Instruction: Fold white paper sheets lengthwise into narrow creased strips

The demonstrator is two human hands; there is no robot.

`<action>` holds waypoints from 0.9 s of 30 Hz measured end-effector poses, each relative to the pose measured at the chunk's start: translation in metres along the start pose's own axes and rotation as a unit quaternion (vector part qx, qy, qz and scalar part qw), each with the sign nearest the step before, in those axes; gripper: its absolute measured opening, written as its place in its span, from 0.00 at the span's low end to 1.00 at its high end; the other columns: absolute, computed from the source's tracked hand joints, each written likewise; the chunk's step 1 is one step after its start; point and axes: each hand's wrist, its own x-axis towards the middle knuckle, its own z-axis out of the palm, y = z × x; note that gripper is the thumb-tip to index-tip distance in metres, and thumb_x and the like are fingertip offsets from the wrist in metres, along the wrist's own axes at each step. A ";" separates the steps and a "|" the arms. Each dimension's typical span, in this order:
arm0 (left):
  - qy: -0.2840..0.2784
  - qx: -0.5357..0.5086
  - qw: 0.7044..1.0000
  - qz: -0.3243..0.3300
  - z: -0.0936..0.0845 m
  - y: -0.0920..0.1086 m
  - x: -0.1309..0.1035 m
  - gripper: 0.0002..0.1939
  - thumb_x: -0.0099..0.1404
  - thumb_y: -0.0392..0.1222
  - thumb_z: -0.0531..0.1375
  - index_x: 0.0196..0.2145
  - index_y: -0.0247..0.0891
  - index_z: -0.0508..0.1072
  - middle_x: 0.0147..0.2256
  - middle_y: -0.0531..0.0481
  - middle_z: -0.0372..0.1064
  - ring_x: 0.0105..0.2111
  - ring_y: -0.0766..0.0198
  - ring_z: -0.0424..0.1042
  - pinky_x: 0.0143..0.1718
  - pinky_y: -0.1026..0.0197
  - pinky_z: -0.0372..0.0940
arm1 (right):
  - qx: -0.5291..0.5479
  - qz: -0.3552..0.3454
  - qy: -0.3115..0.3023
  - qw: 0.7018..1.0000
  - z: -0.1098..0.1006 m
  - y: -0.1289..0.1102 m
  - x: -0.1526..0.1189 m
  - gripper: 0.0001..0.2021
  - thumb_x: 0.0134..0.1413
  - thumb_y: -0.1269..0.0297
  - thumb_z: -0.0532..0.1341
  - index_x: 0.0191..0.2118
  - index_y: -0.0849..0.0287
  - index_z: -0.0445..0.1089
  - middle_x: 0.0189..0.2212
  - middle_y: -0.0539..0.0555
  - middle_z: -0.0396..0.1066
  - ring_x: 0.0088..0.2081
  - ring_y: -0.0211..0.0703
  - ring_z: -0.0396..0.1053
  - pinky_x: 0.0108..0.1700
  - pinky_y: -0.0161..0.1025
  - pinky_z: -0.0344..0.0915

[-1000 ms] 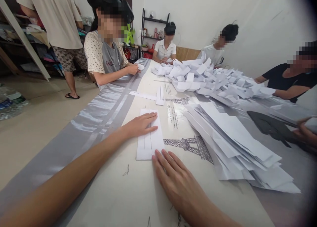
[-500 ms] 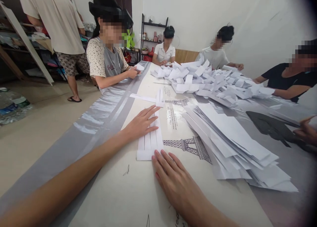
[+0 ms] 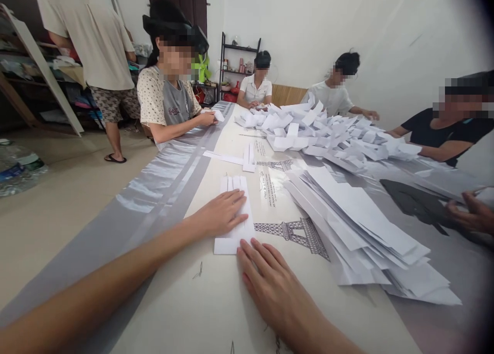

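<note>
A white sheet of paper with lengthwise strips [image 3: 227,245] lies flat on the table in front of me, its near edge folded across. My left hand [image 3: 222,213] rests flat over the middle of it, fingers stretched toward the right. At the sheet's near right corner, my right hand [image 3: 270,271] lies palm down with extended fingertips touching the paper. Neither hand grips anything. Beyond the sheet lie a small folded paper piece [image 3: 249,157] and a narrow paper strip [image 3: 222,158].
To the right lies a fanned stack of long white papers [image 3: 358,225]. A big heap of folded papers [image 3: 320,125] covers the far table. Co-workers sit around it, one person [image 3: 170,96] at the left edge. The tablecloth [image 3: 173,287] has tower prints.
My left hand has slid toward me along the sheet, uncovering the strips' far ends. My right hand stays at the near corner.
</note>
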 end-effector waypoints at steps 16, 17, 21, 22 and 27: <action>-0.021 -0.069 0.995 -0.064 0.012 -0.019 0.014 0.30 0.75 0.55 0.46 0.64 0.29 0.56 0.70 0.33 0.45 0.70 0.49 0.45 0.68 0.49 0.46 | 0.033 -0.014 -0.005 0.999 -0.007 0.004 0.005 0.20 0.69 0.72 0.50 0.61 0.68 0.66 0.60 0.63 0.68 0.59 0.63 0.67 0.52 0.58 0.75; -0.020 -0.078 0.995 -0.062 0.011 -0.021 0.015 0.31 0.75 0.57 0.47 0.64 0.30 0.57 0.70 0.34 0.45 0.70 0.49 0.46 0.68 0.49 0.46 | 0.037 -0.012 -0.007 0.999 -0.008 0.004 0.005 0.20 0.69 0.72 0.50 0.61 0.68 0.66 0.60 0.62 0.68 0.59 0.63 0.67 0.52 0.58 0.75; -0.038 -0.106 0.992 -0.063 0.006 -0.028 0.016 0.35 0.73 0.63 0.49 0.66 0.34 0.57 0.70 0.38 0.46 0.70 0.50 0.46 0.69 0.47 0.45 | 0.064 -0.001 -0.015 0.998 -0.009 0.004 0.006 0.20 0.69 0.72 0.49 0.61 0.67 0.66 0.61 0.60 0.68 0.58 0.62 0.66 0.52 0.58 0.74; -0.046 -0.112 0.991 -0.063 0.006 -0.029 0.017 0.36 0.72 0.64 0.48 0.67 0.35 0.57 0.71 0.38 0.45 0.70 0.50 0.45 0.69 0.46 0.44 | 0.072 0.004 -0.016 0.997 -0.009 0.004 0.006 0.20 0.69 0.72 0.49 0.61 0.67 0.66 0.61 0.60 0.67 0.58 0.61 0.66 0.52 0.58 0.74; -0.050 -0.114 0.990 -0.063 0.008 -0.030 0.016 0.38 0.73 0.65 0.47 0.68 0.33 0.55 0.71 0.37 0.40 0.71 0.48 0.43 0.69 0.45 0.43 | 0.109 0.022 -0.011 0.994 -0.010 0.006 0.007 0.20 0.68 0.73 0.50 0.62 0.63 0.66 0.61 0.57 0.67 0.59 0.58 0.65 0.55 0.57 0.72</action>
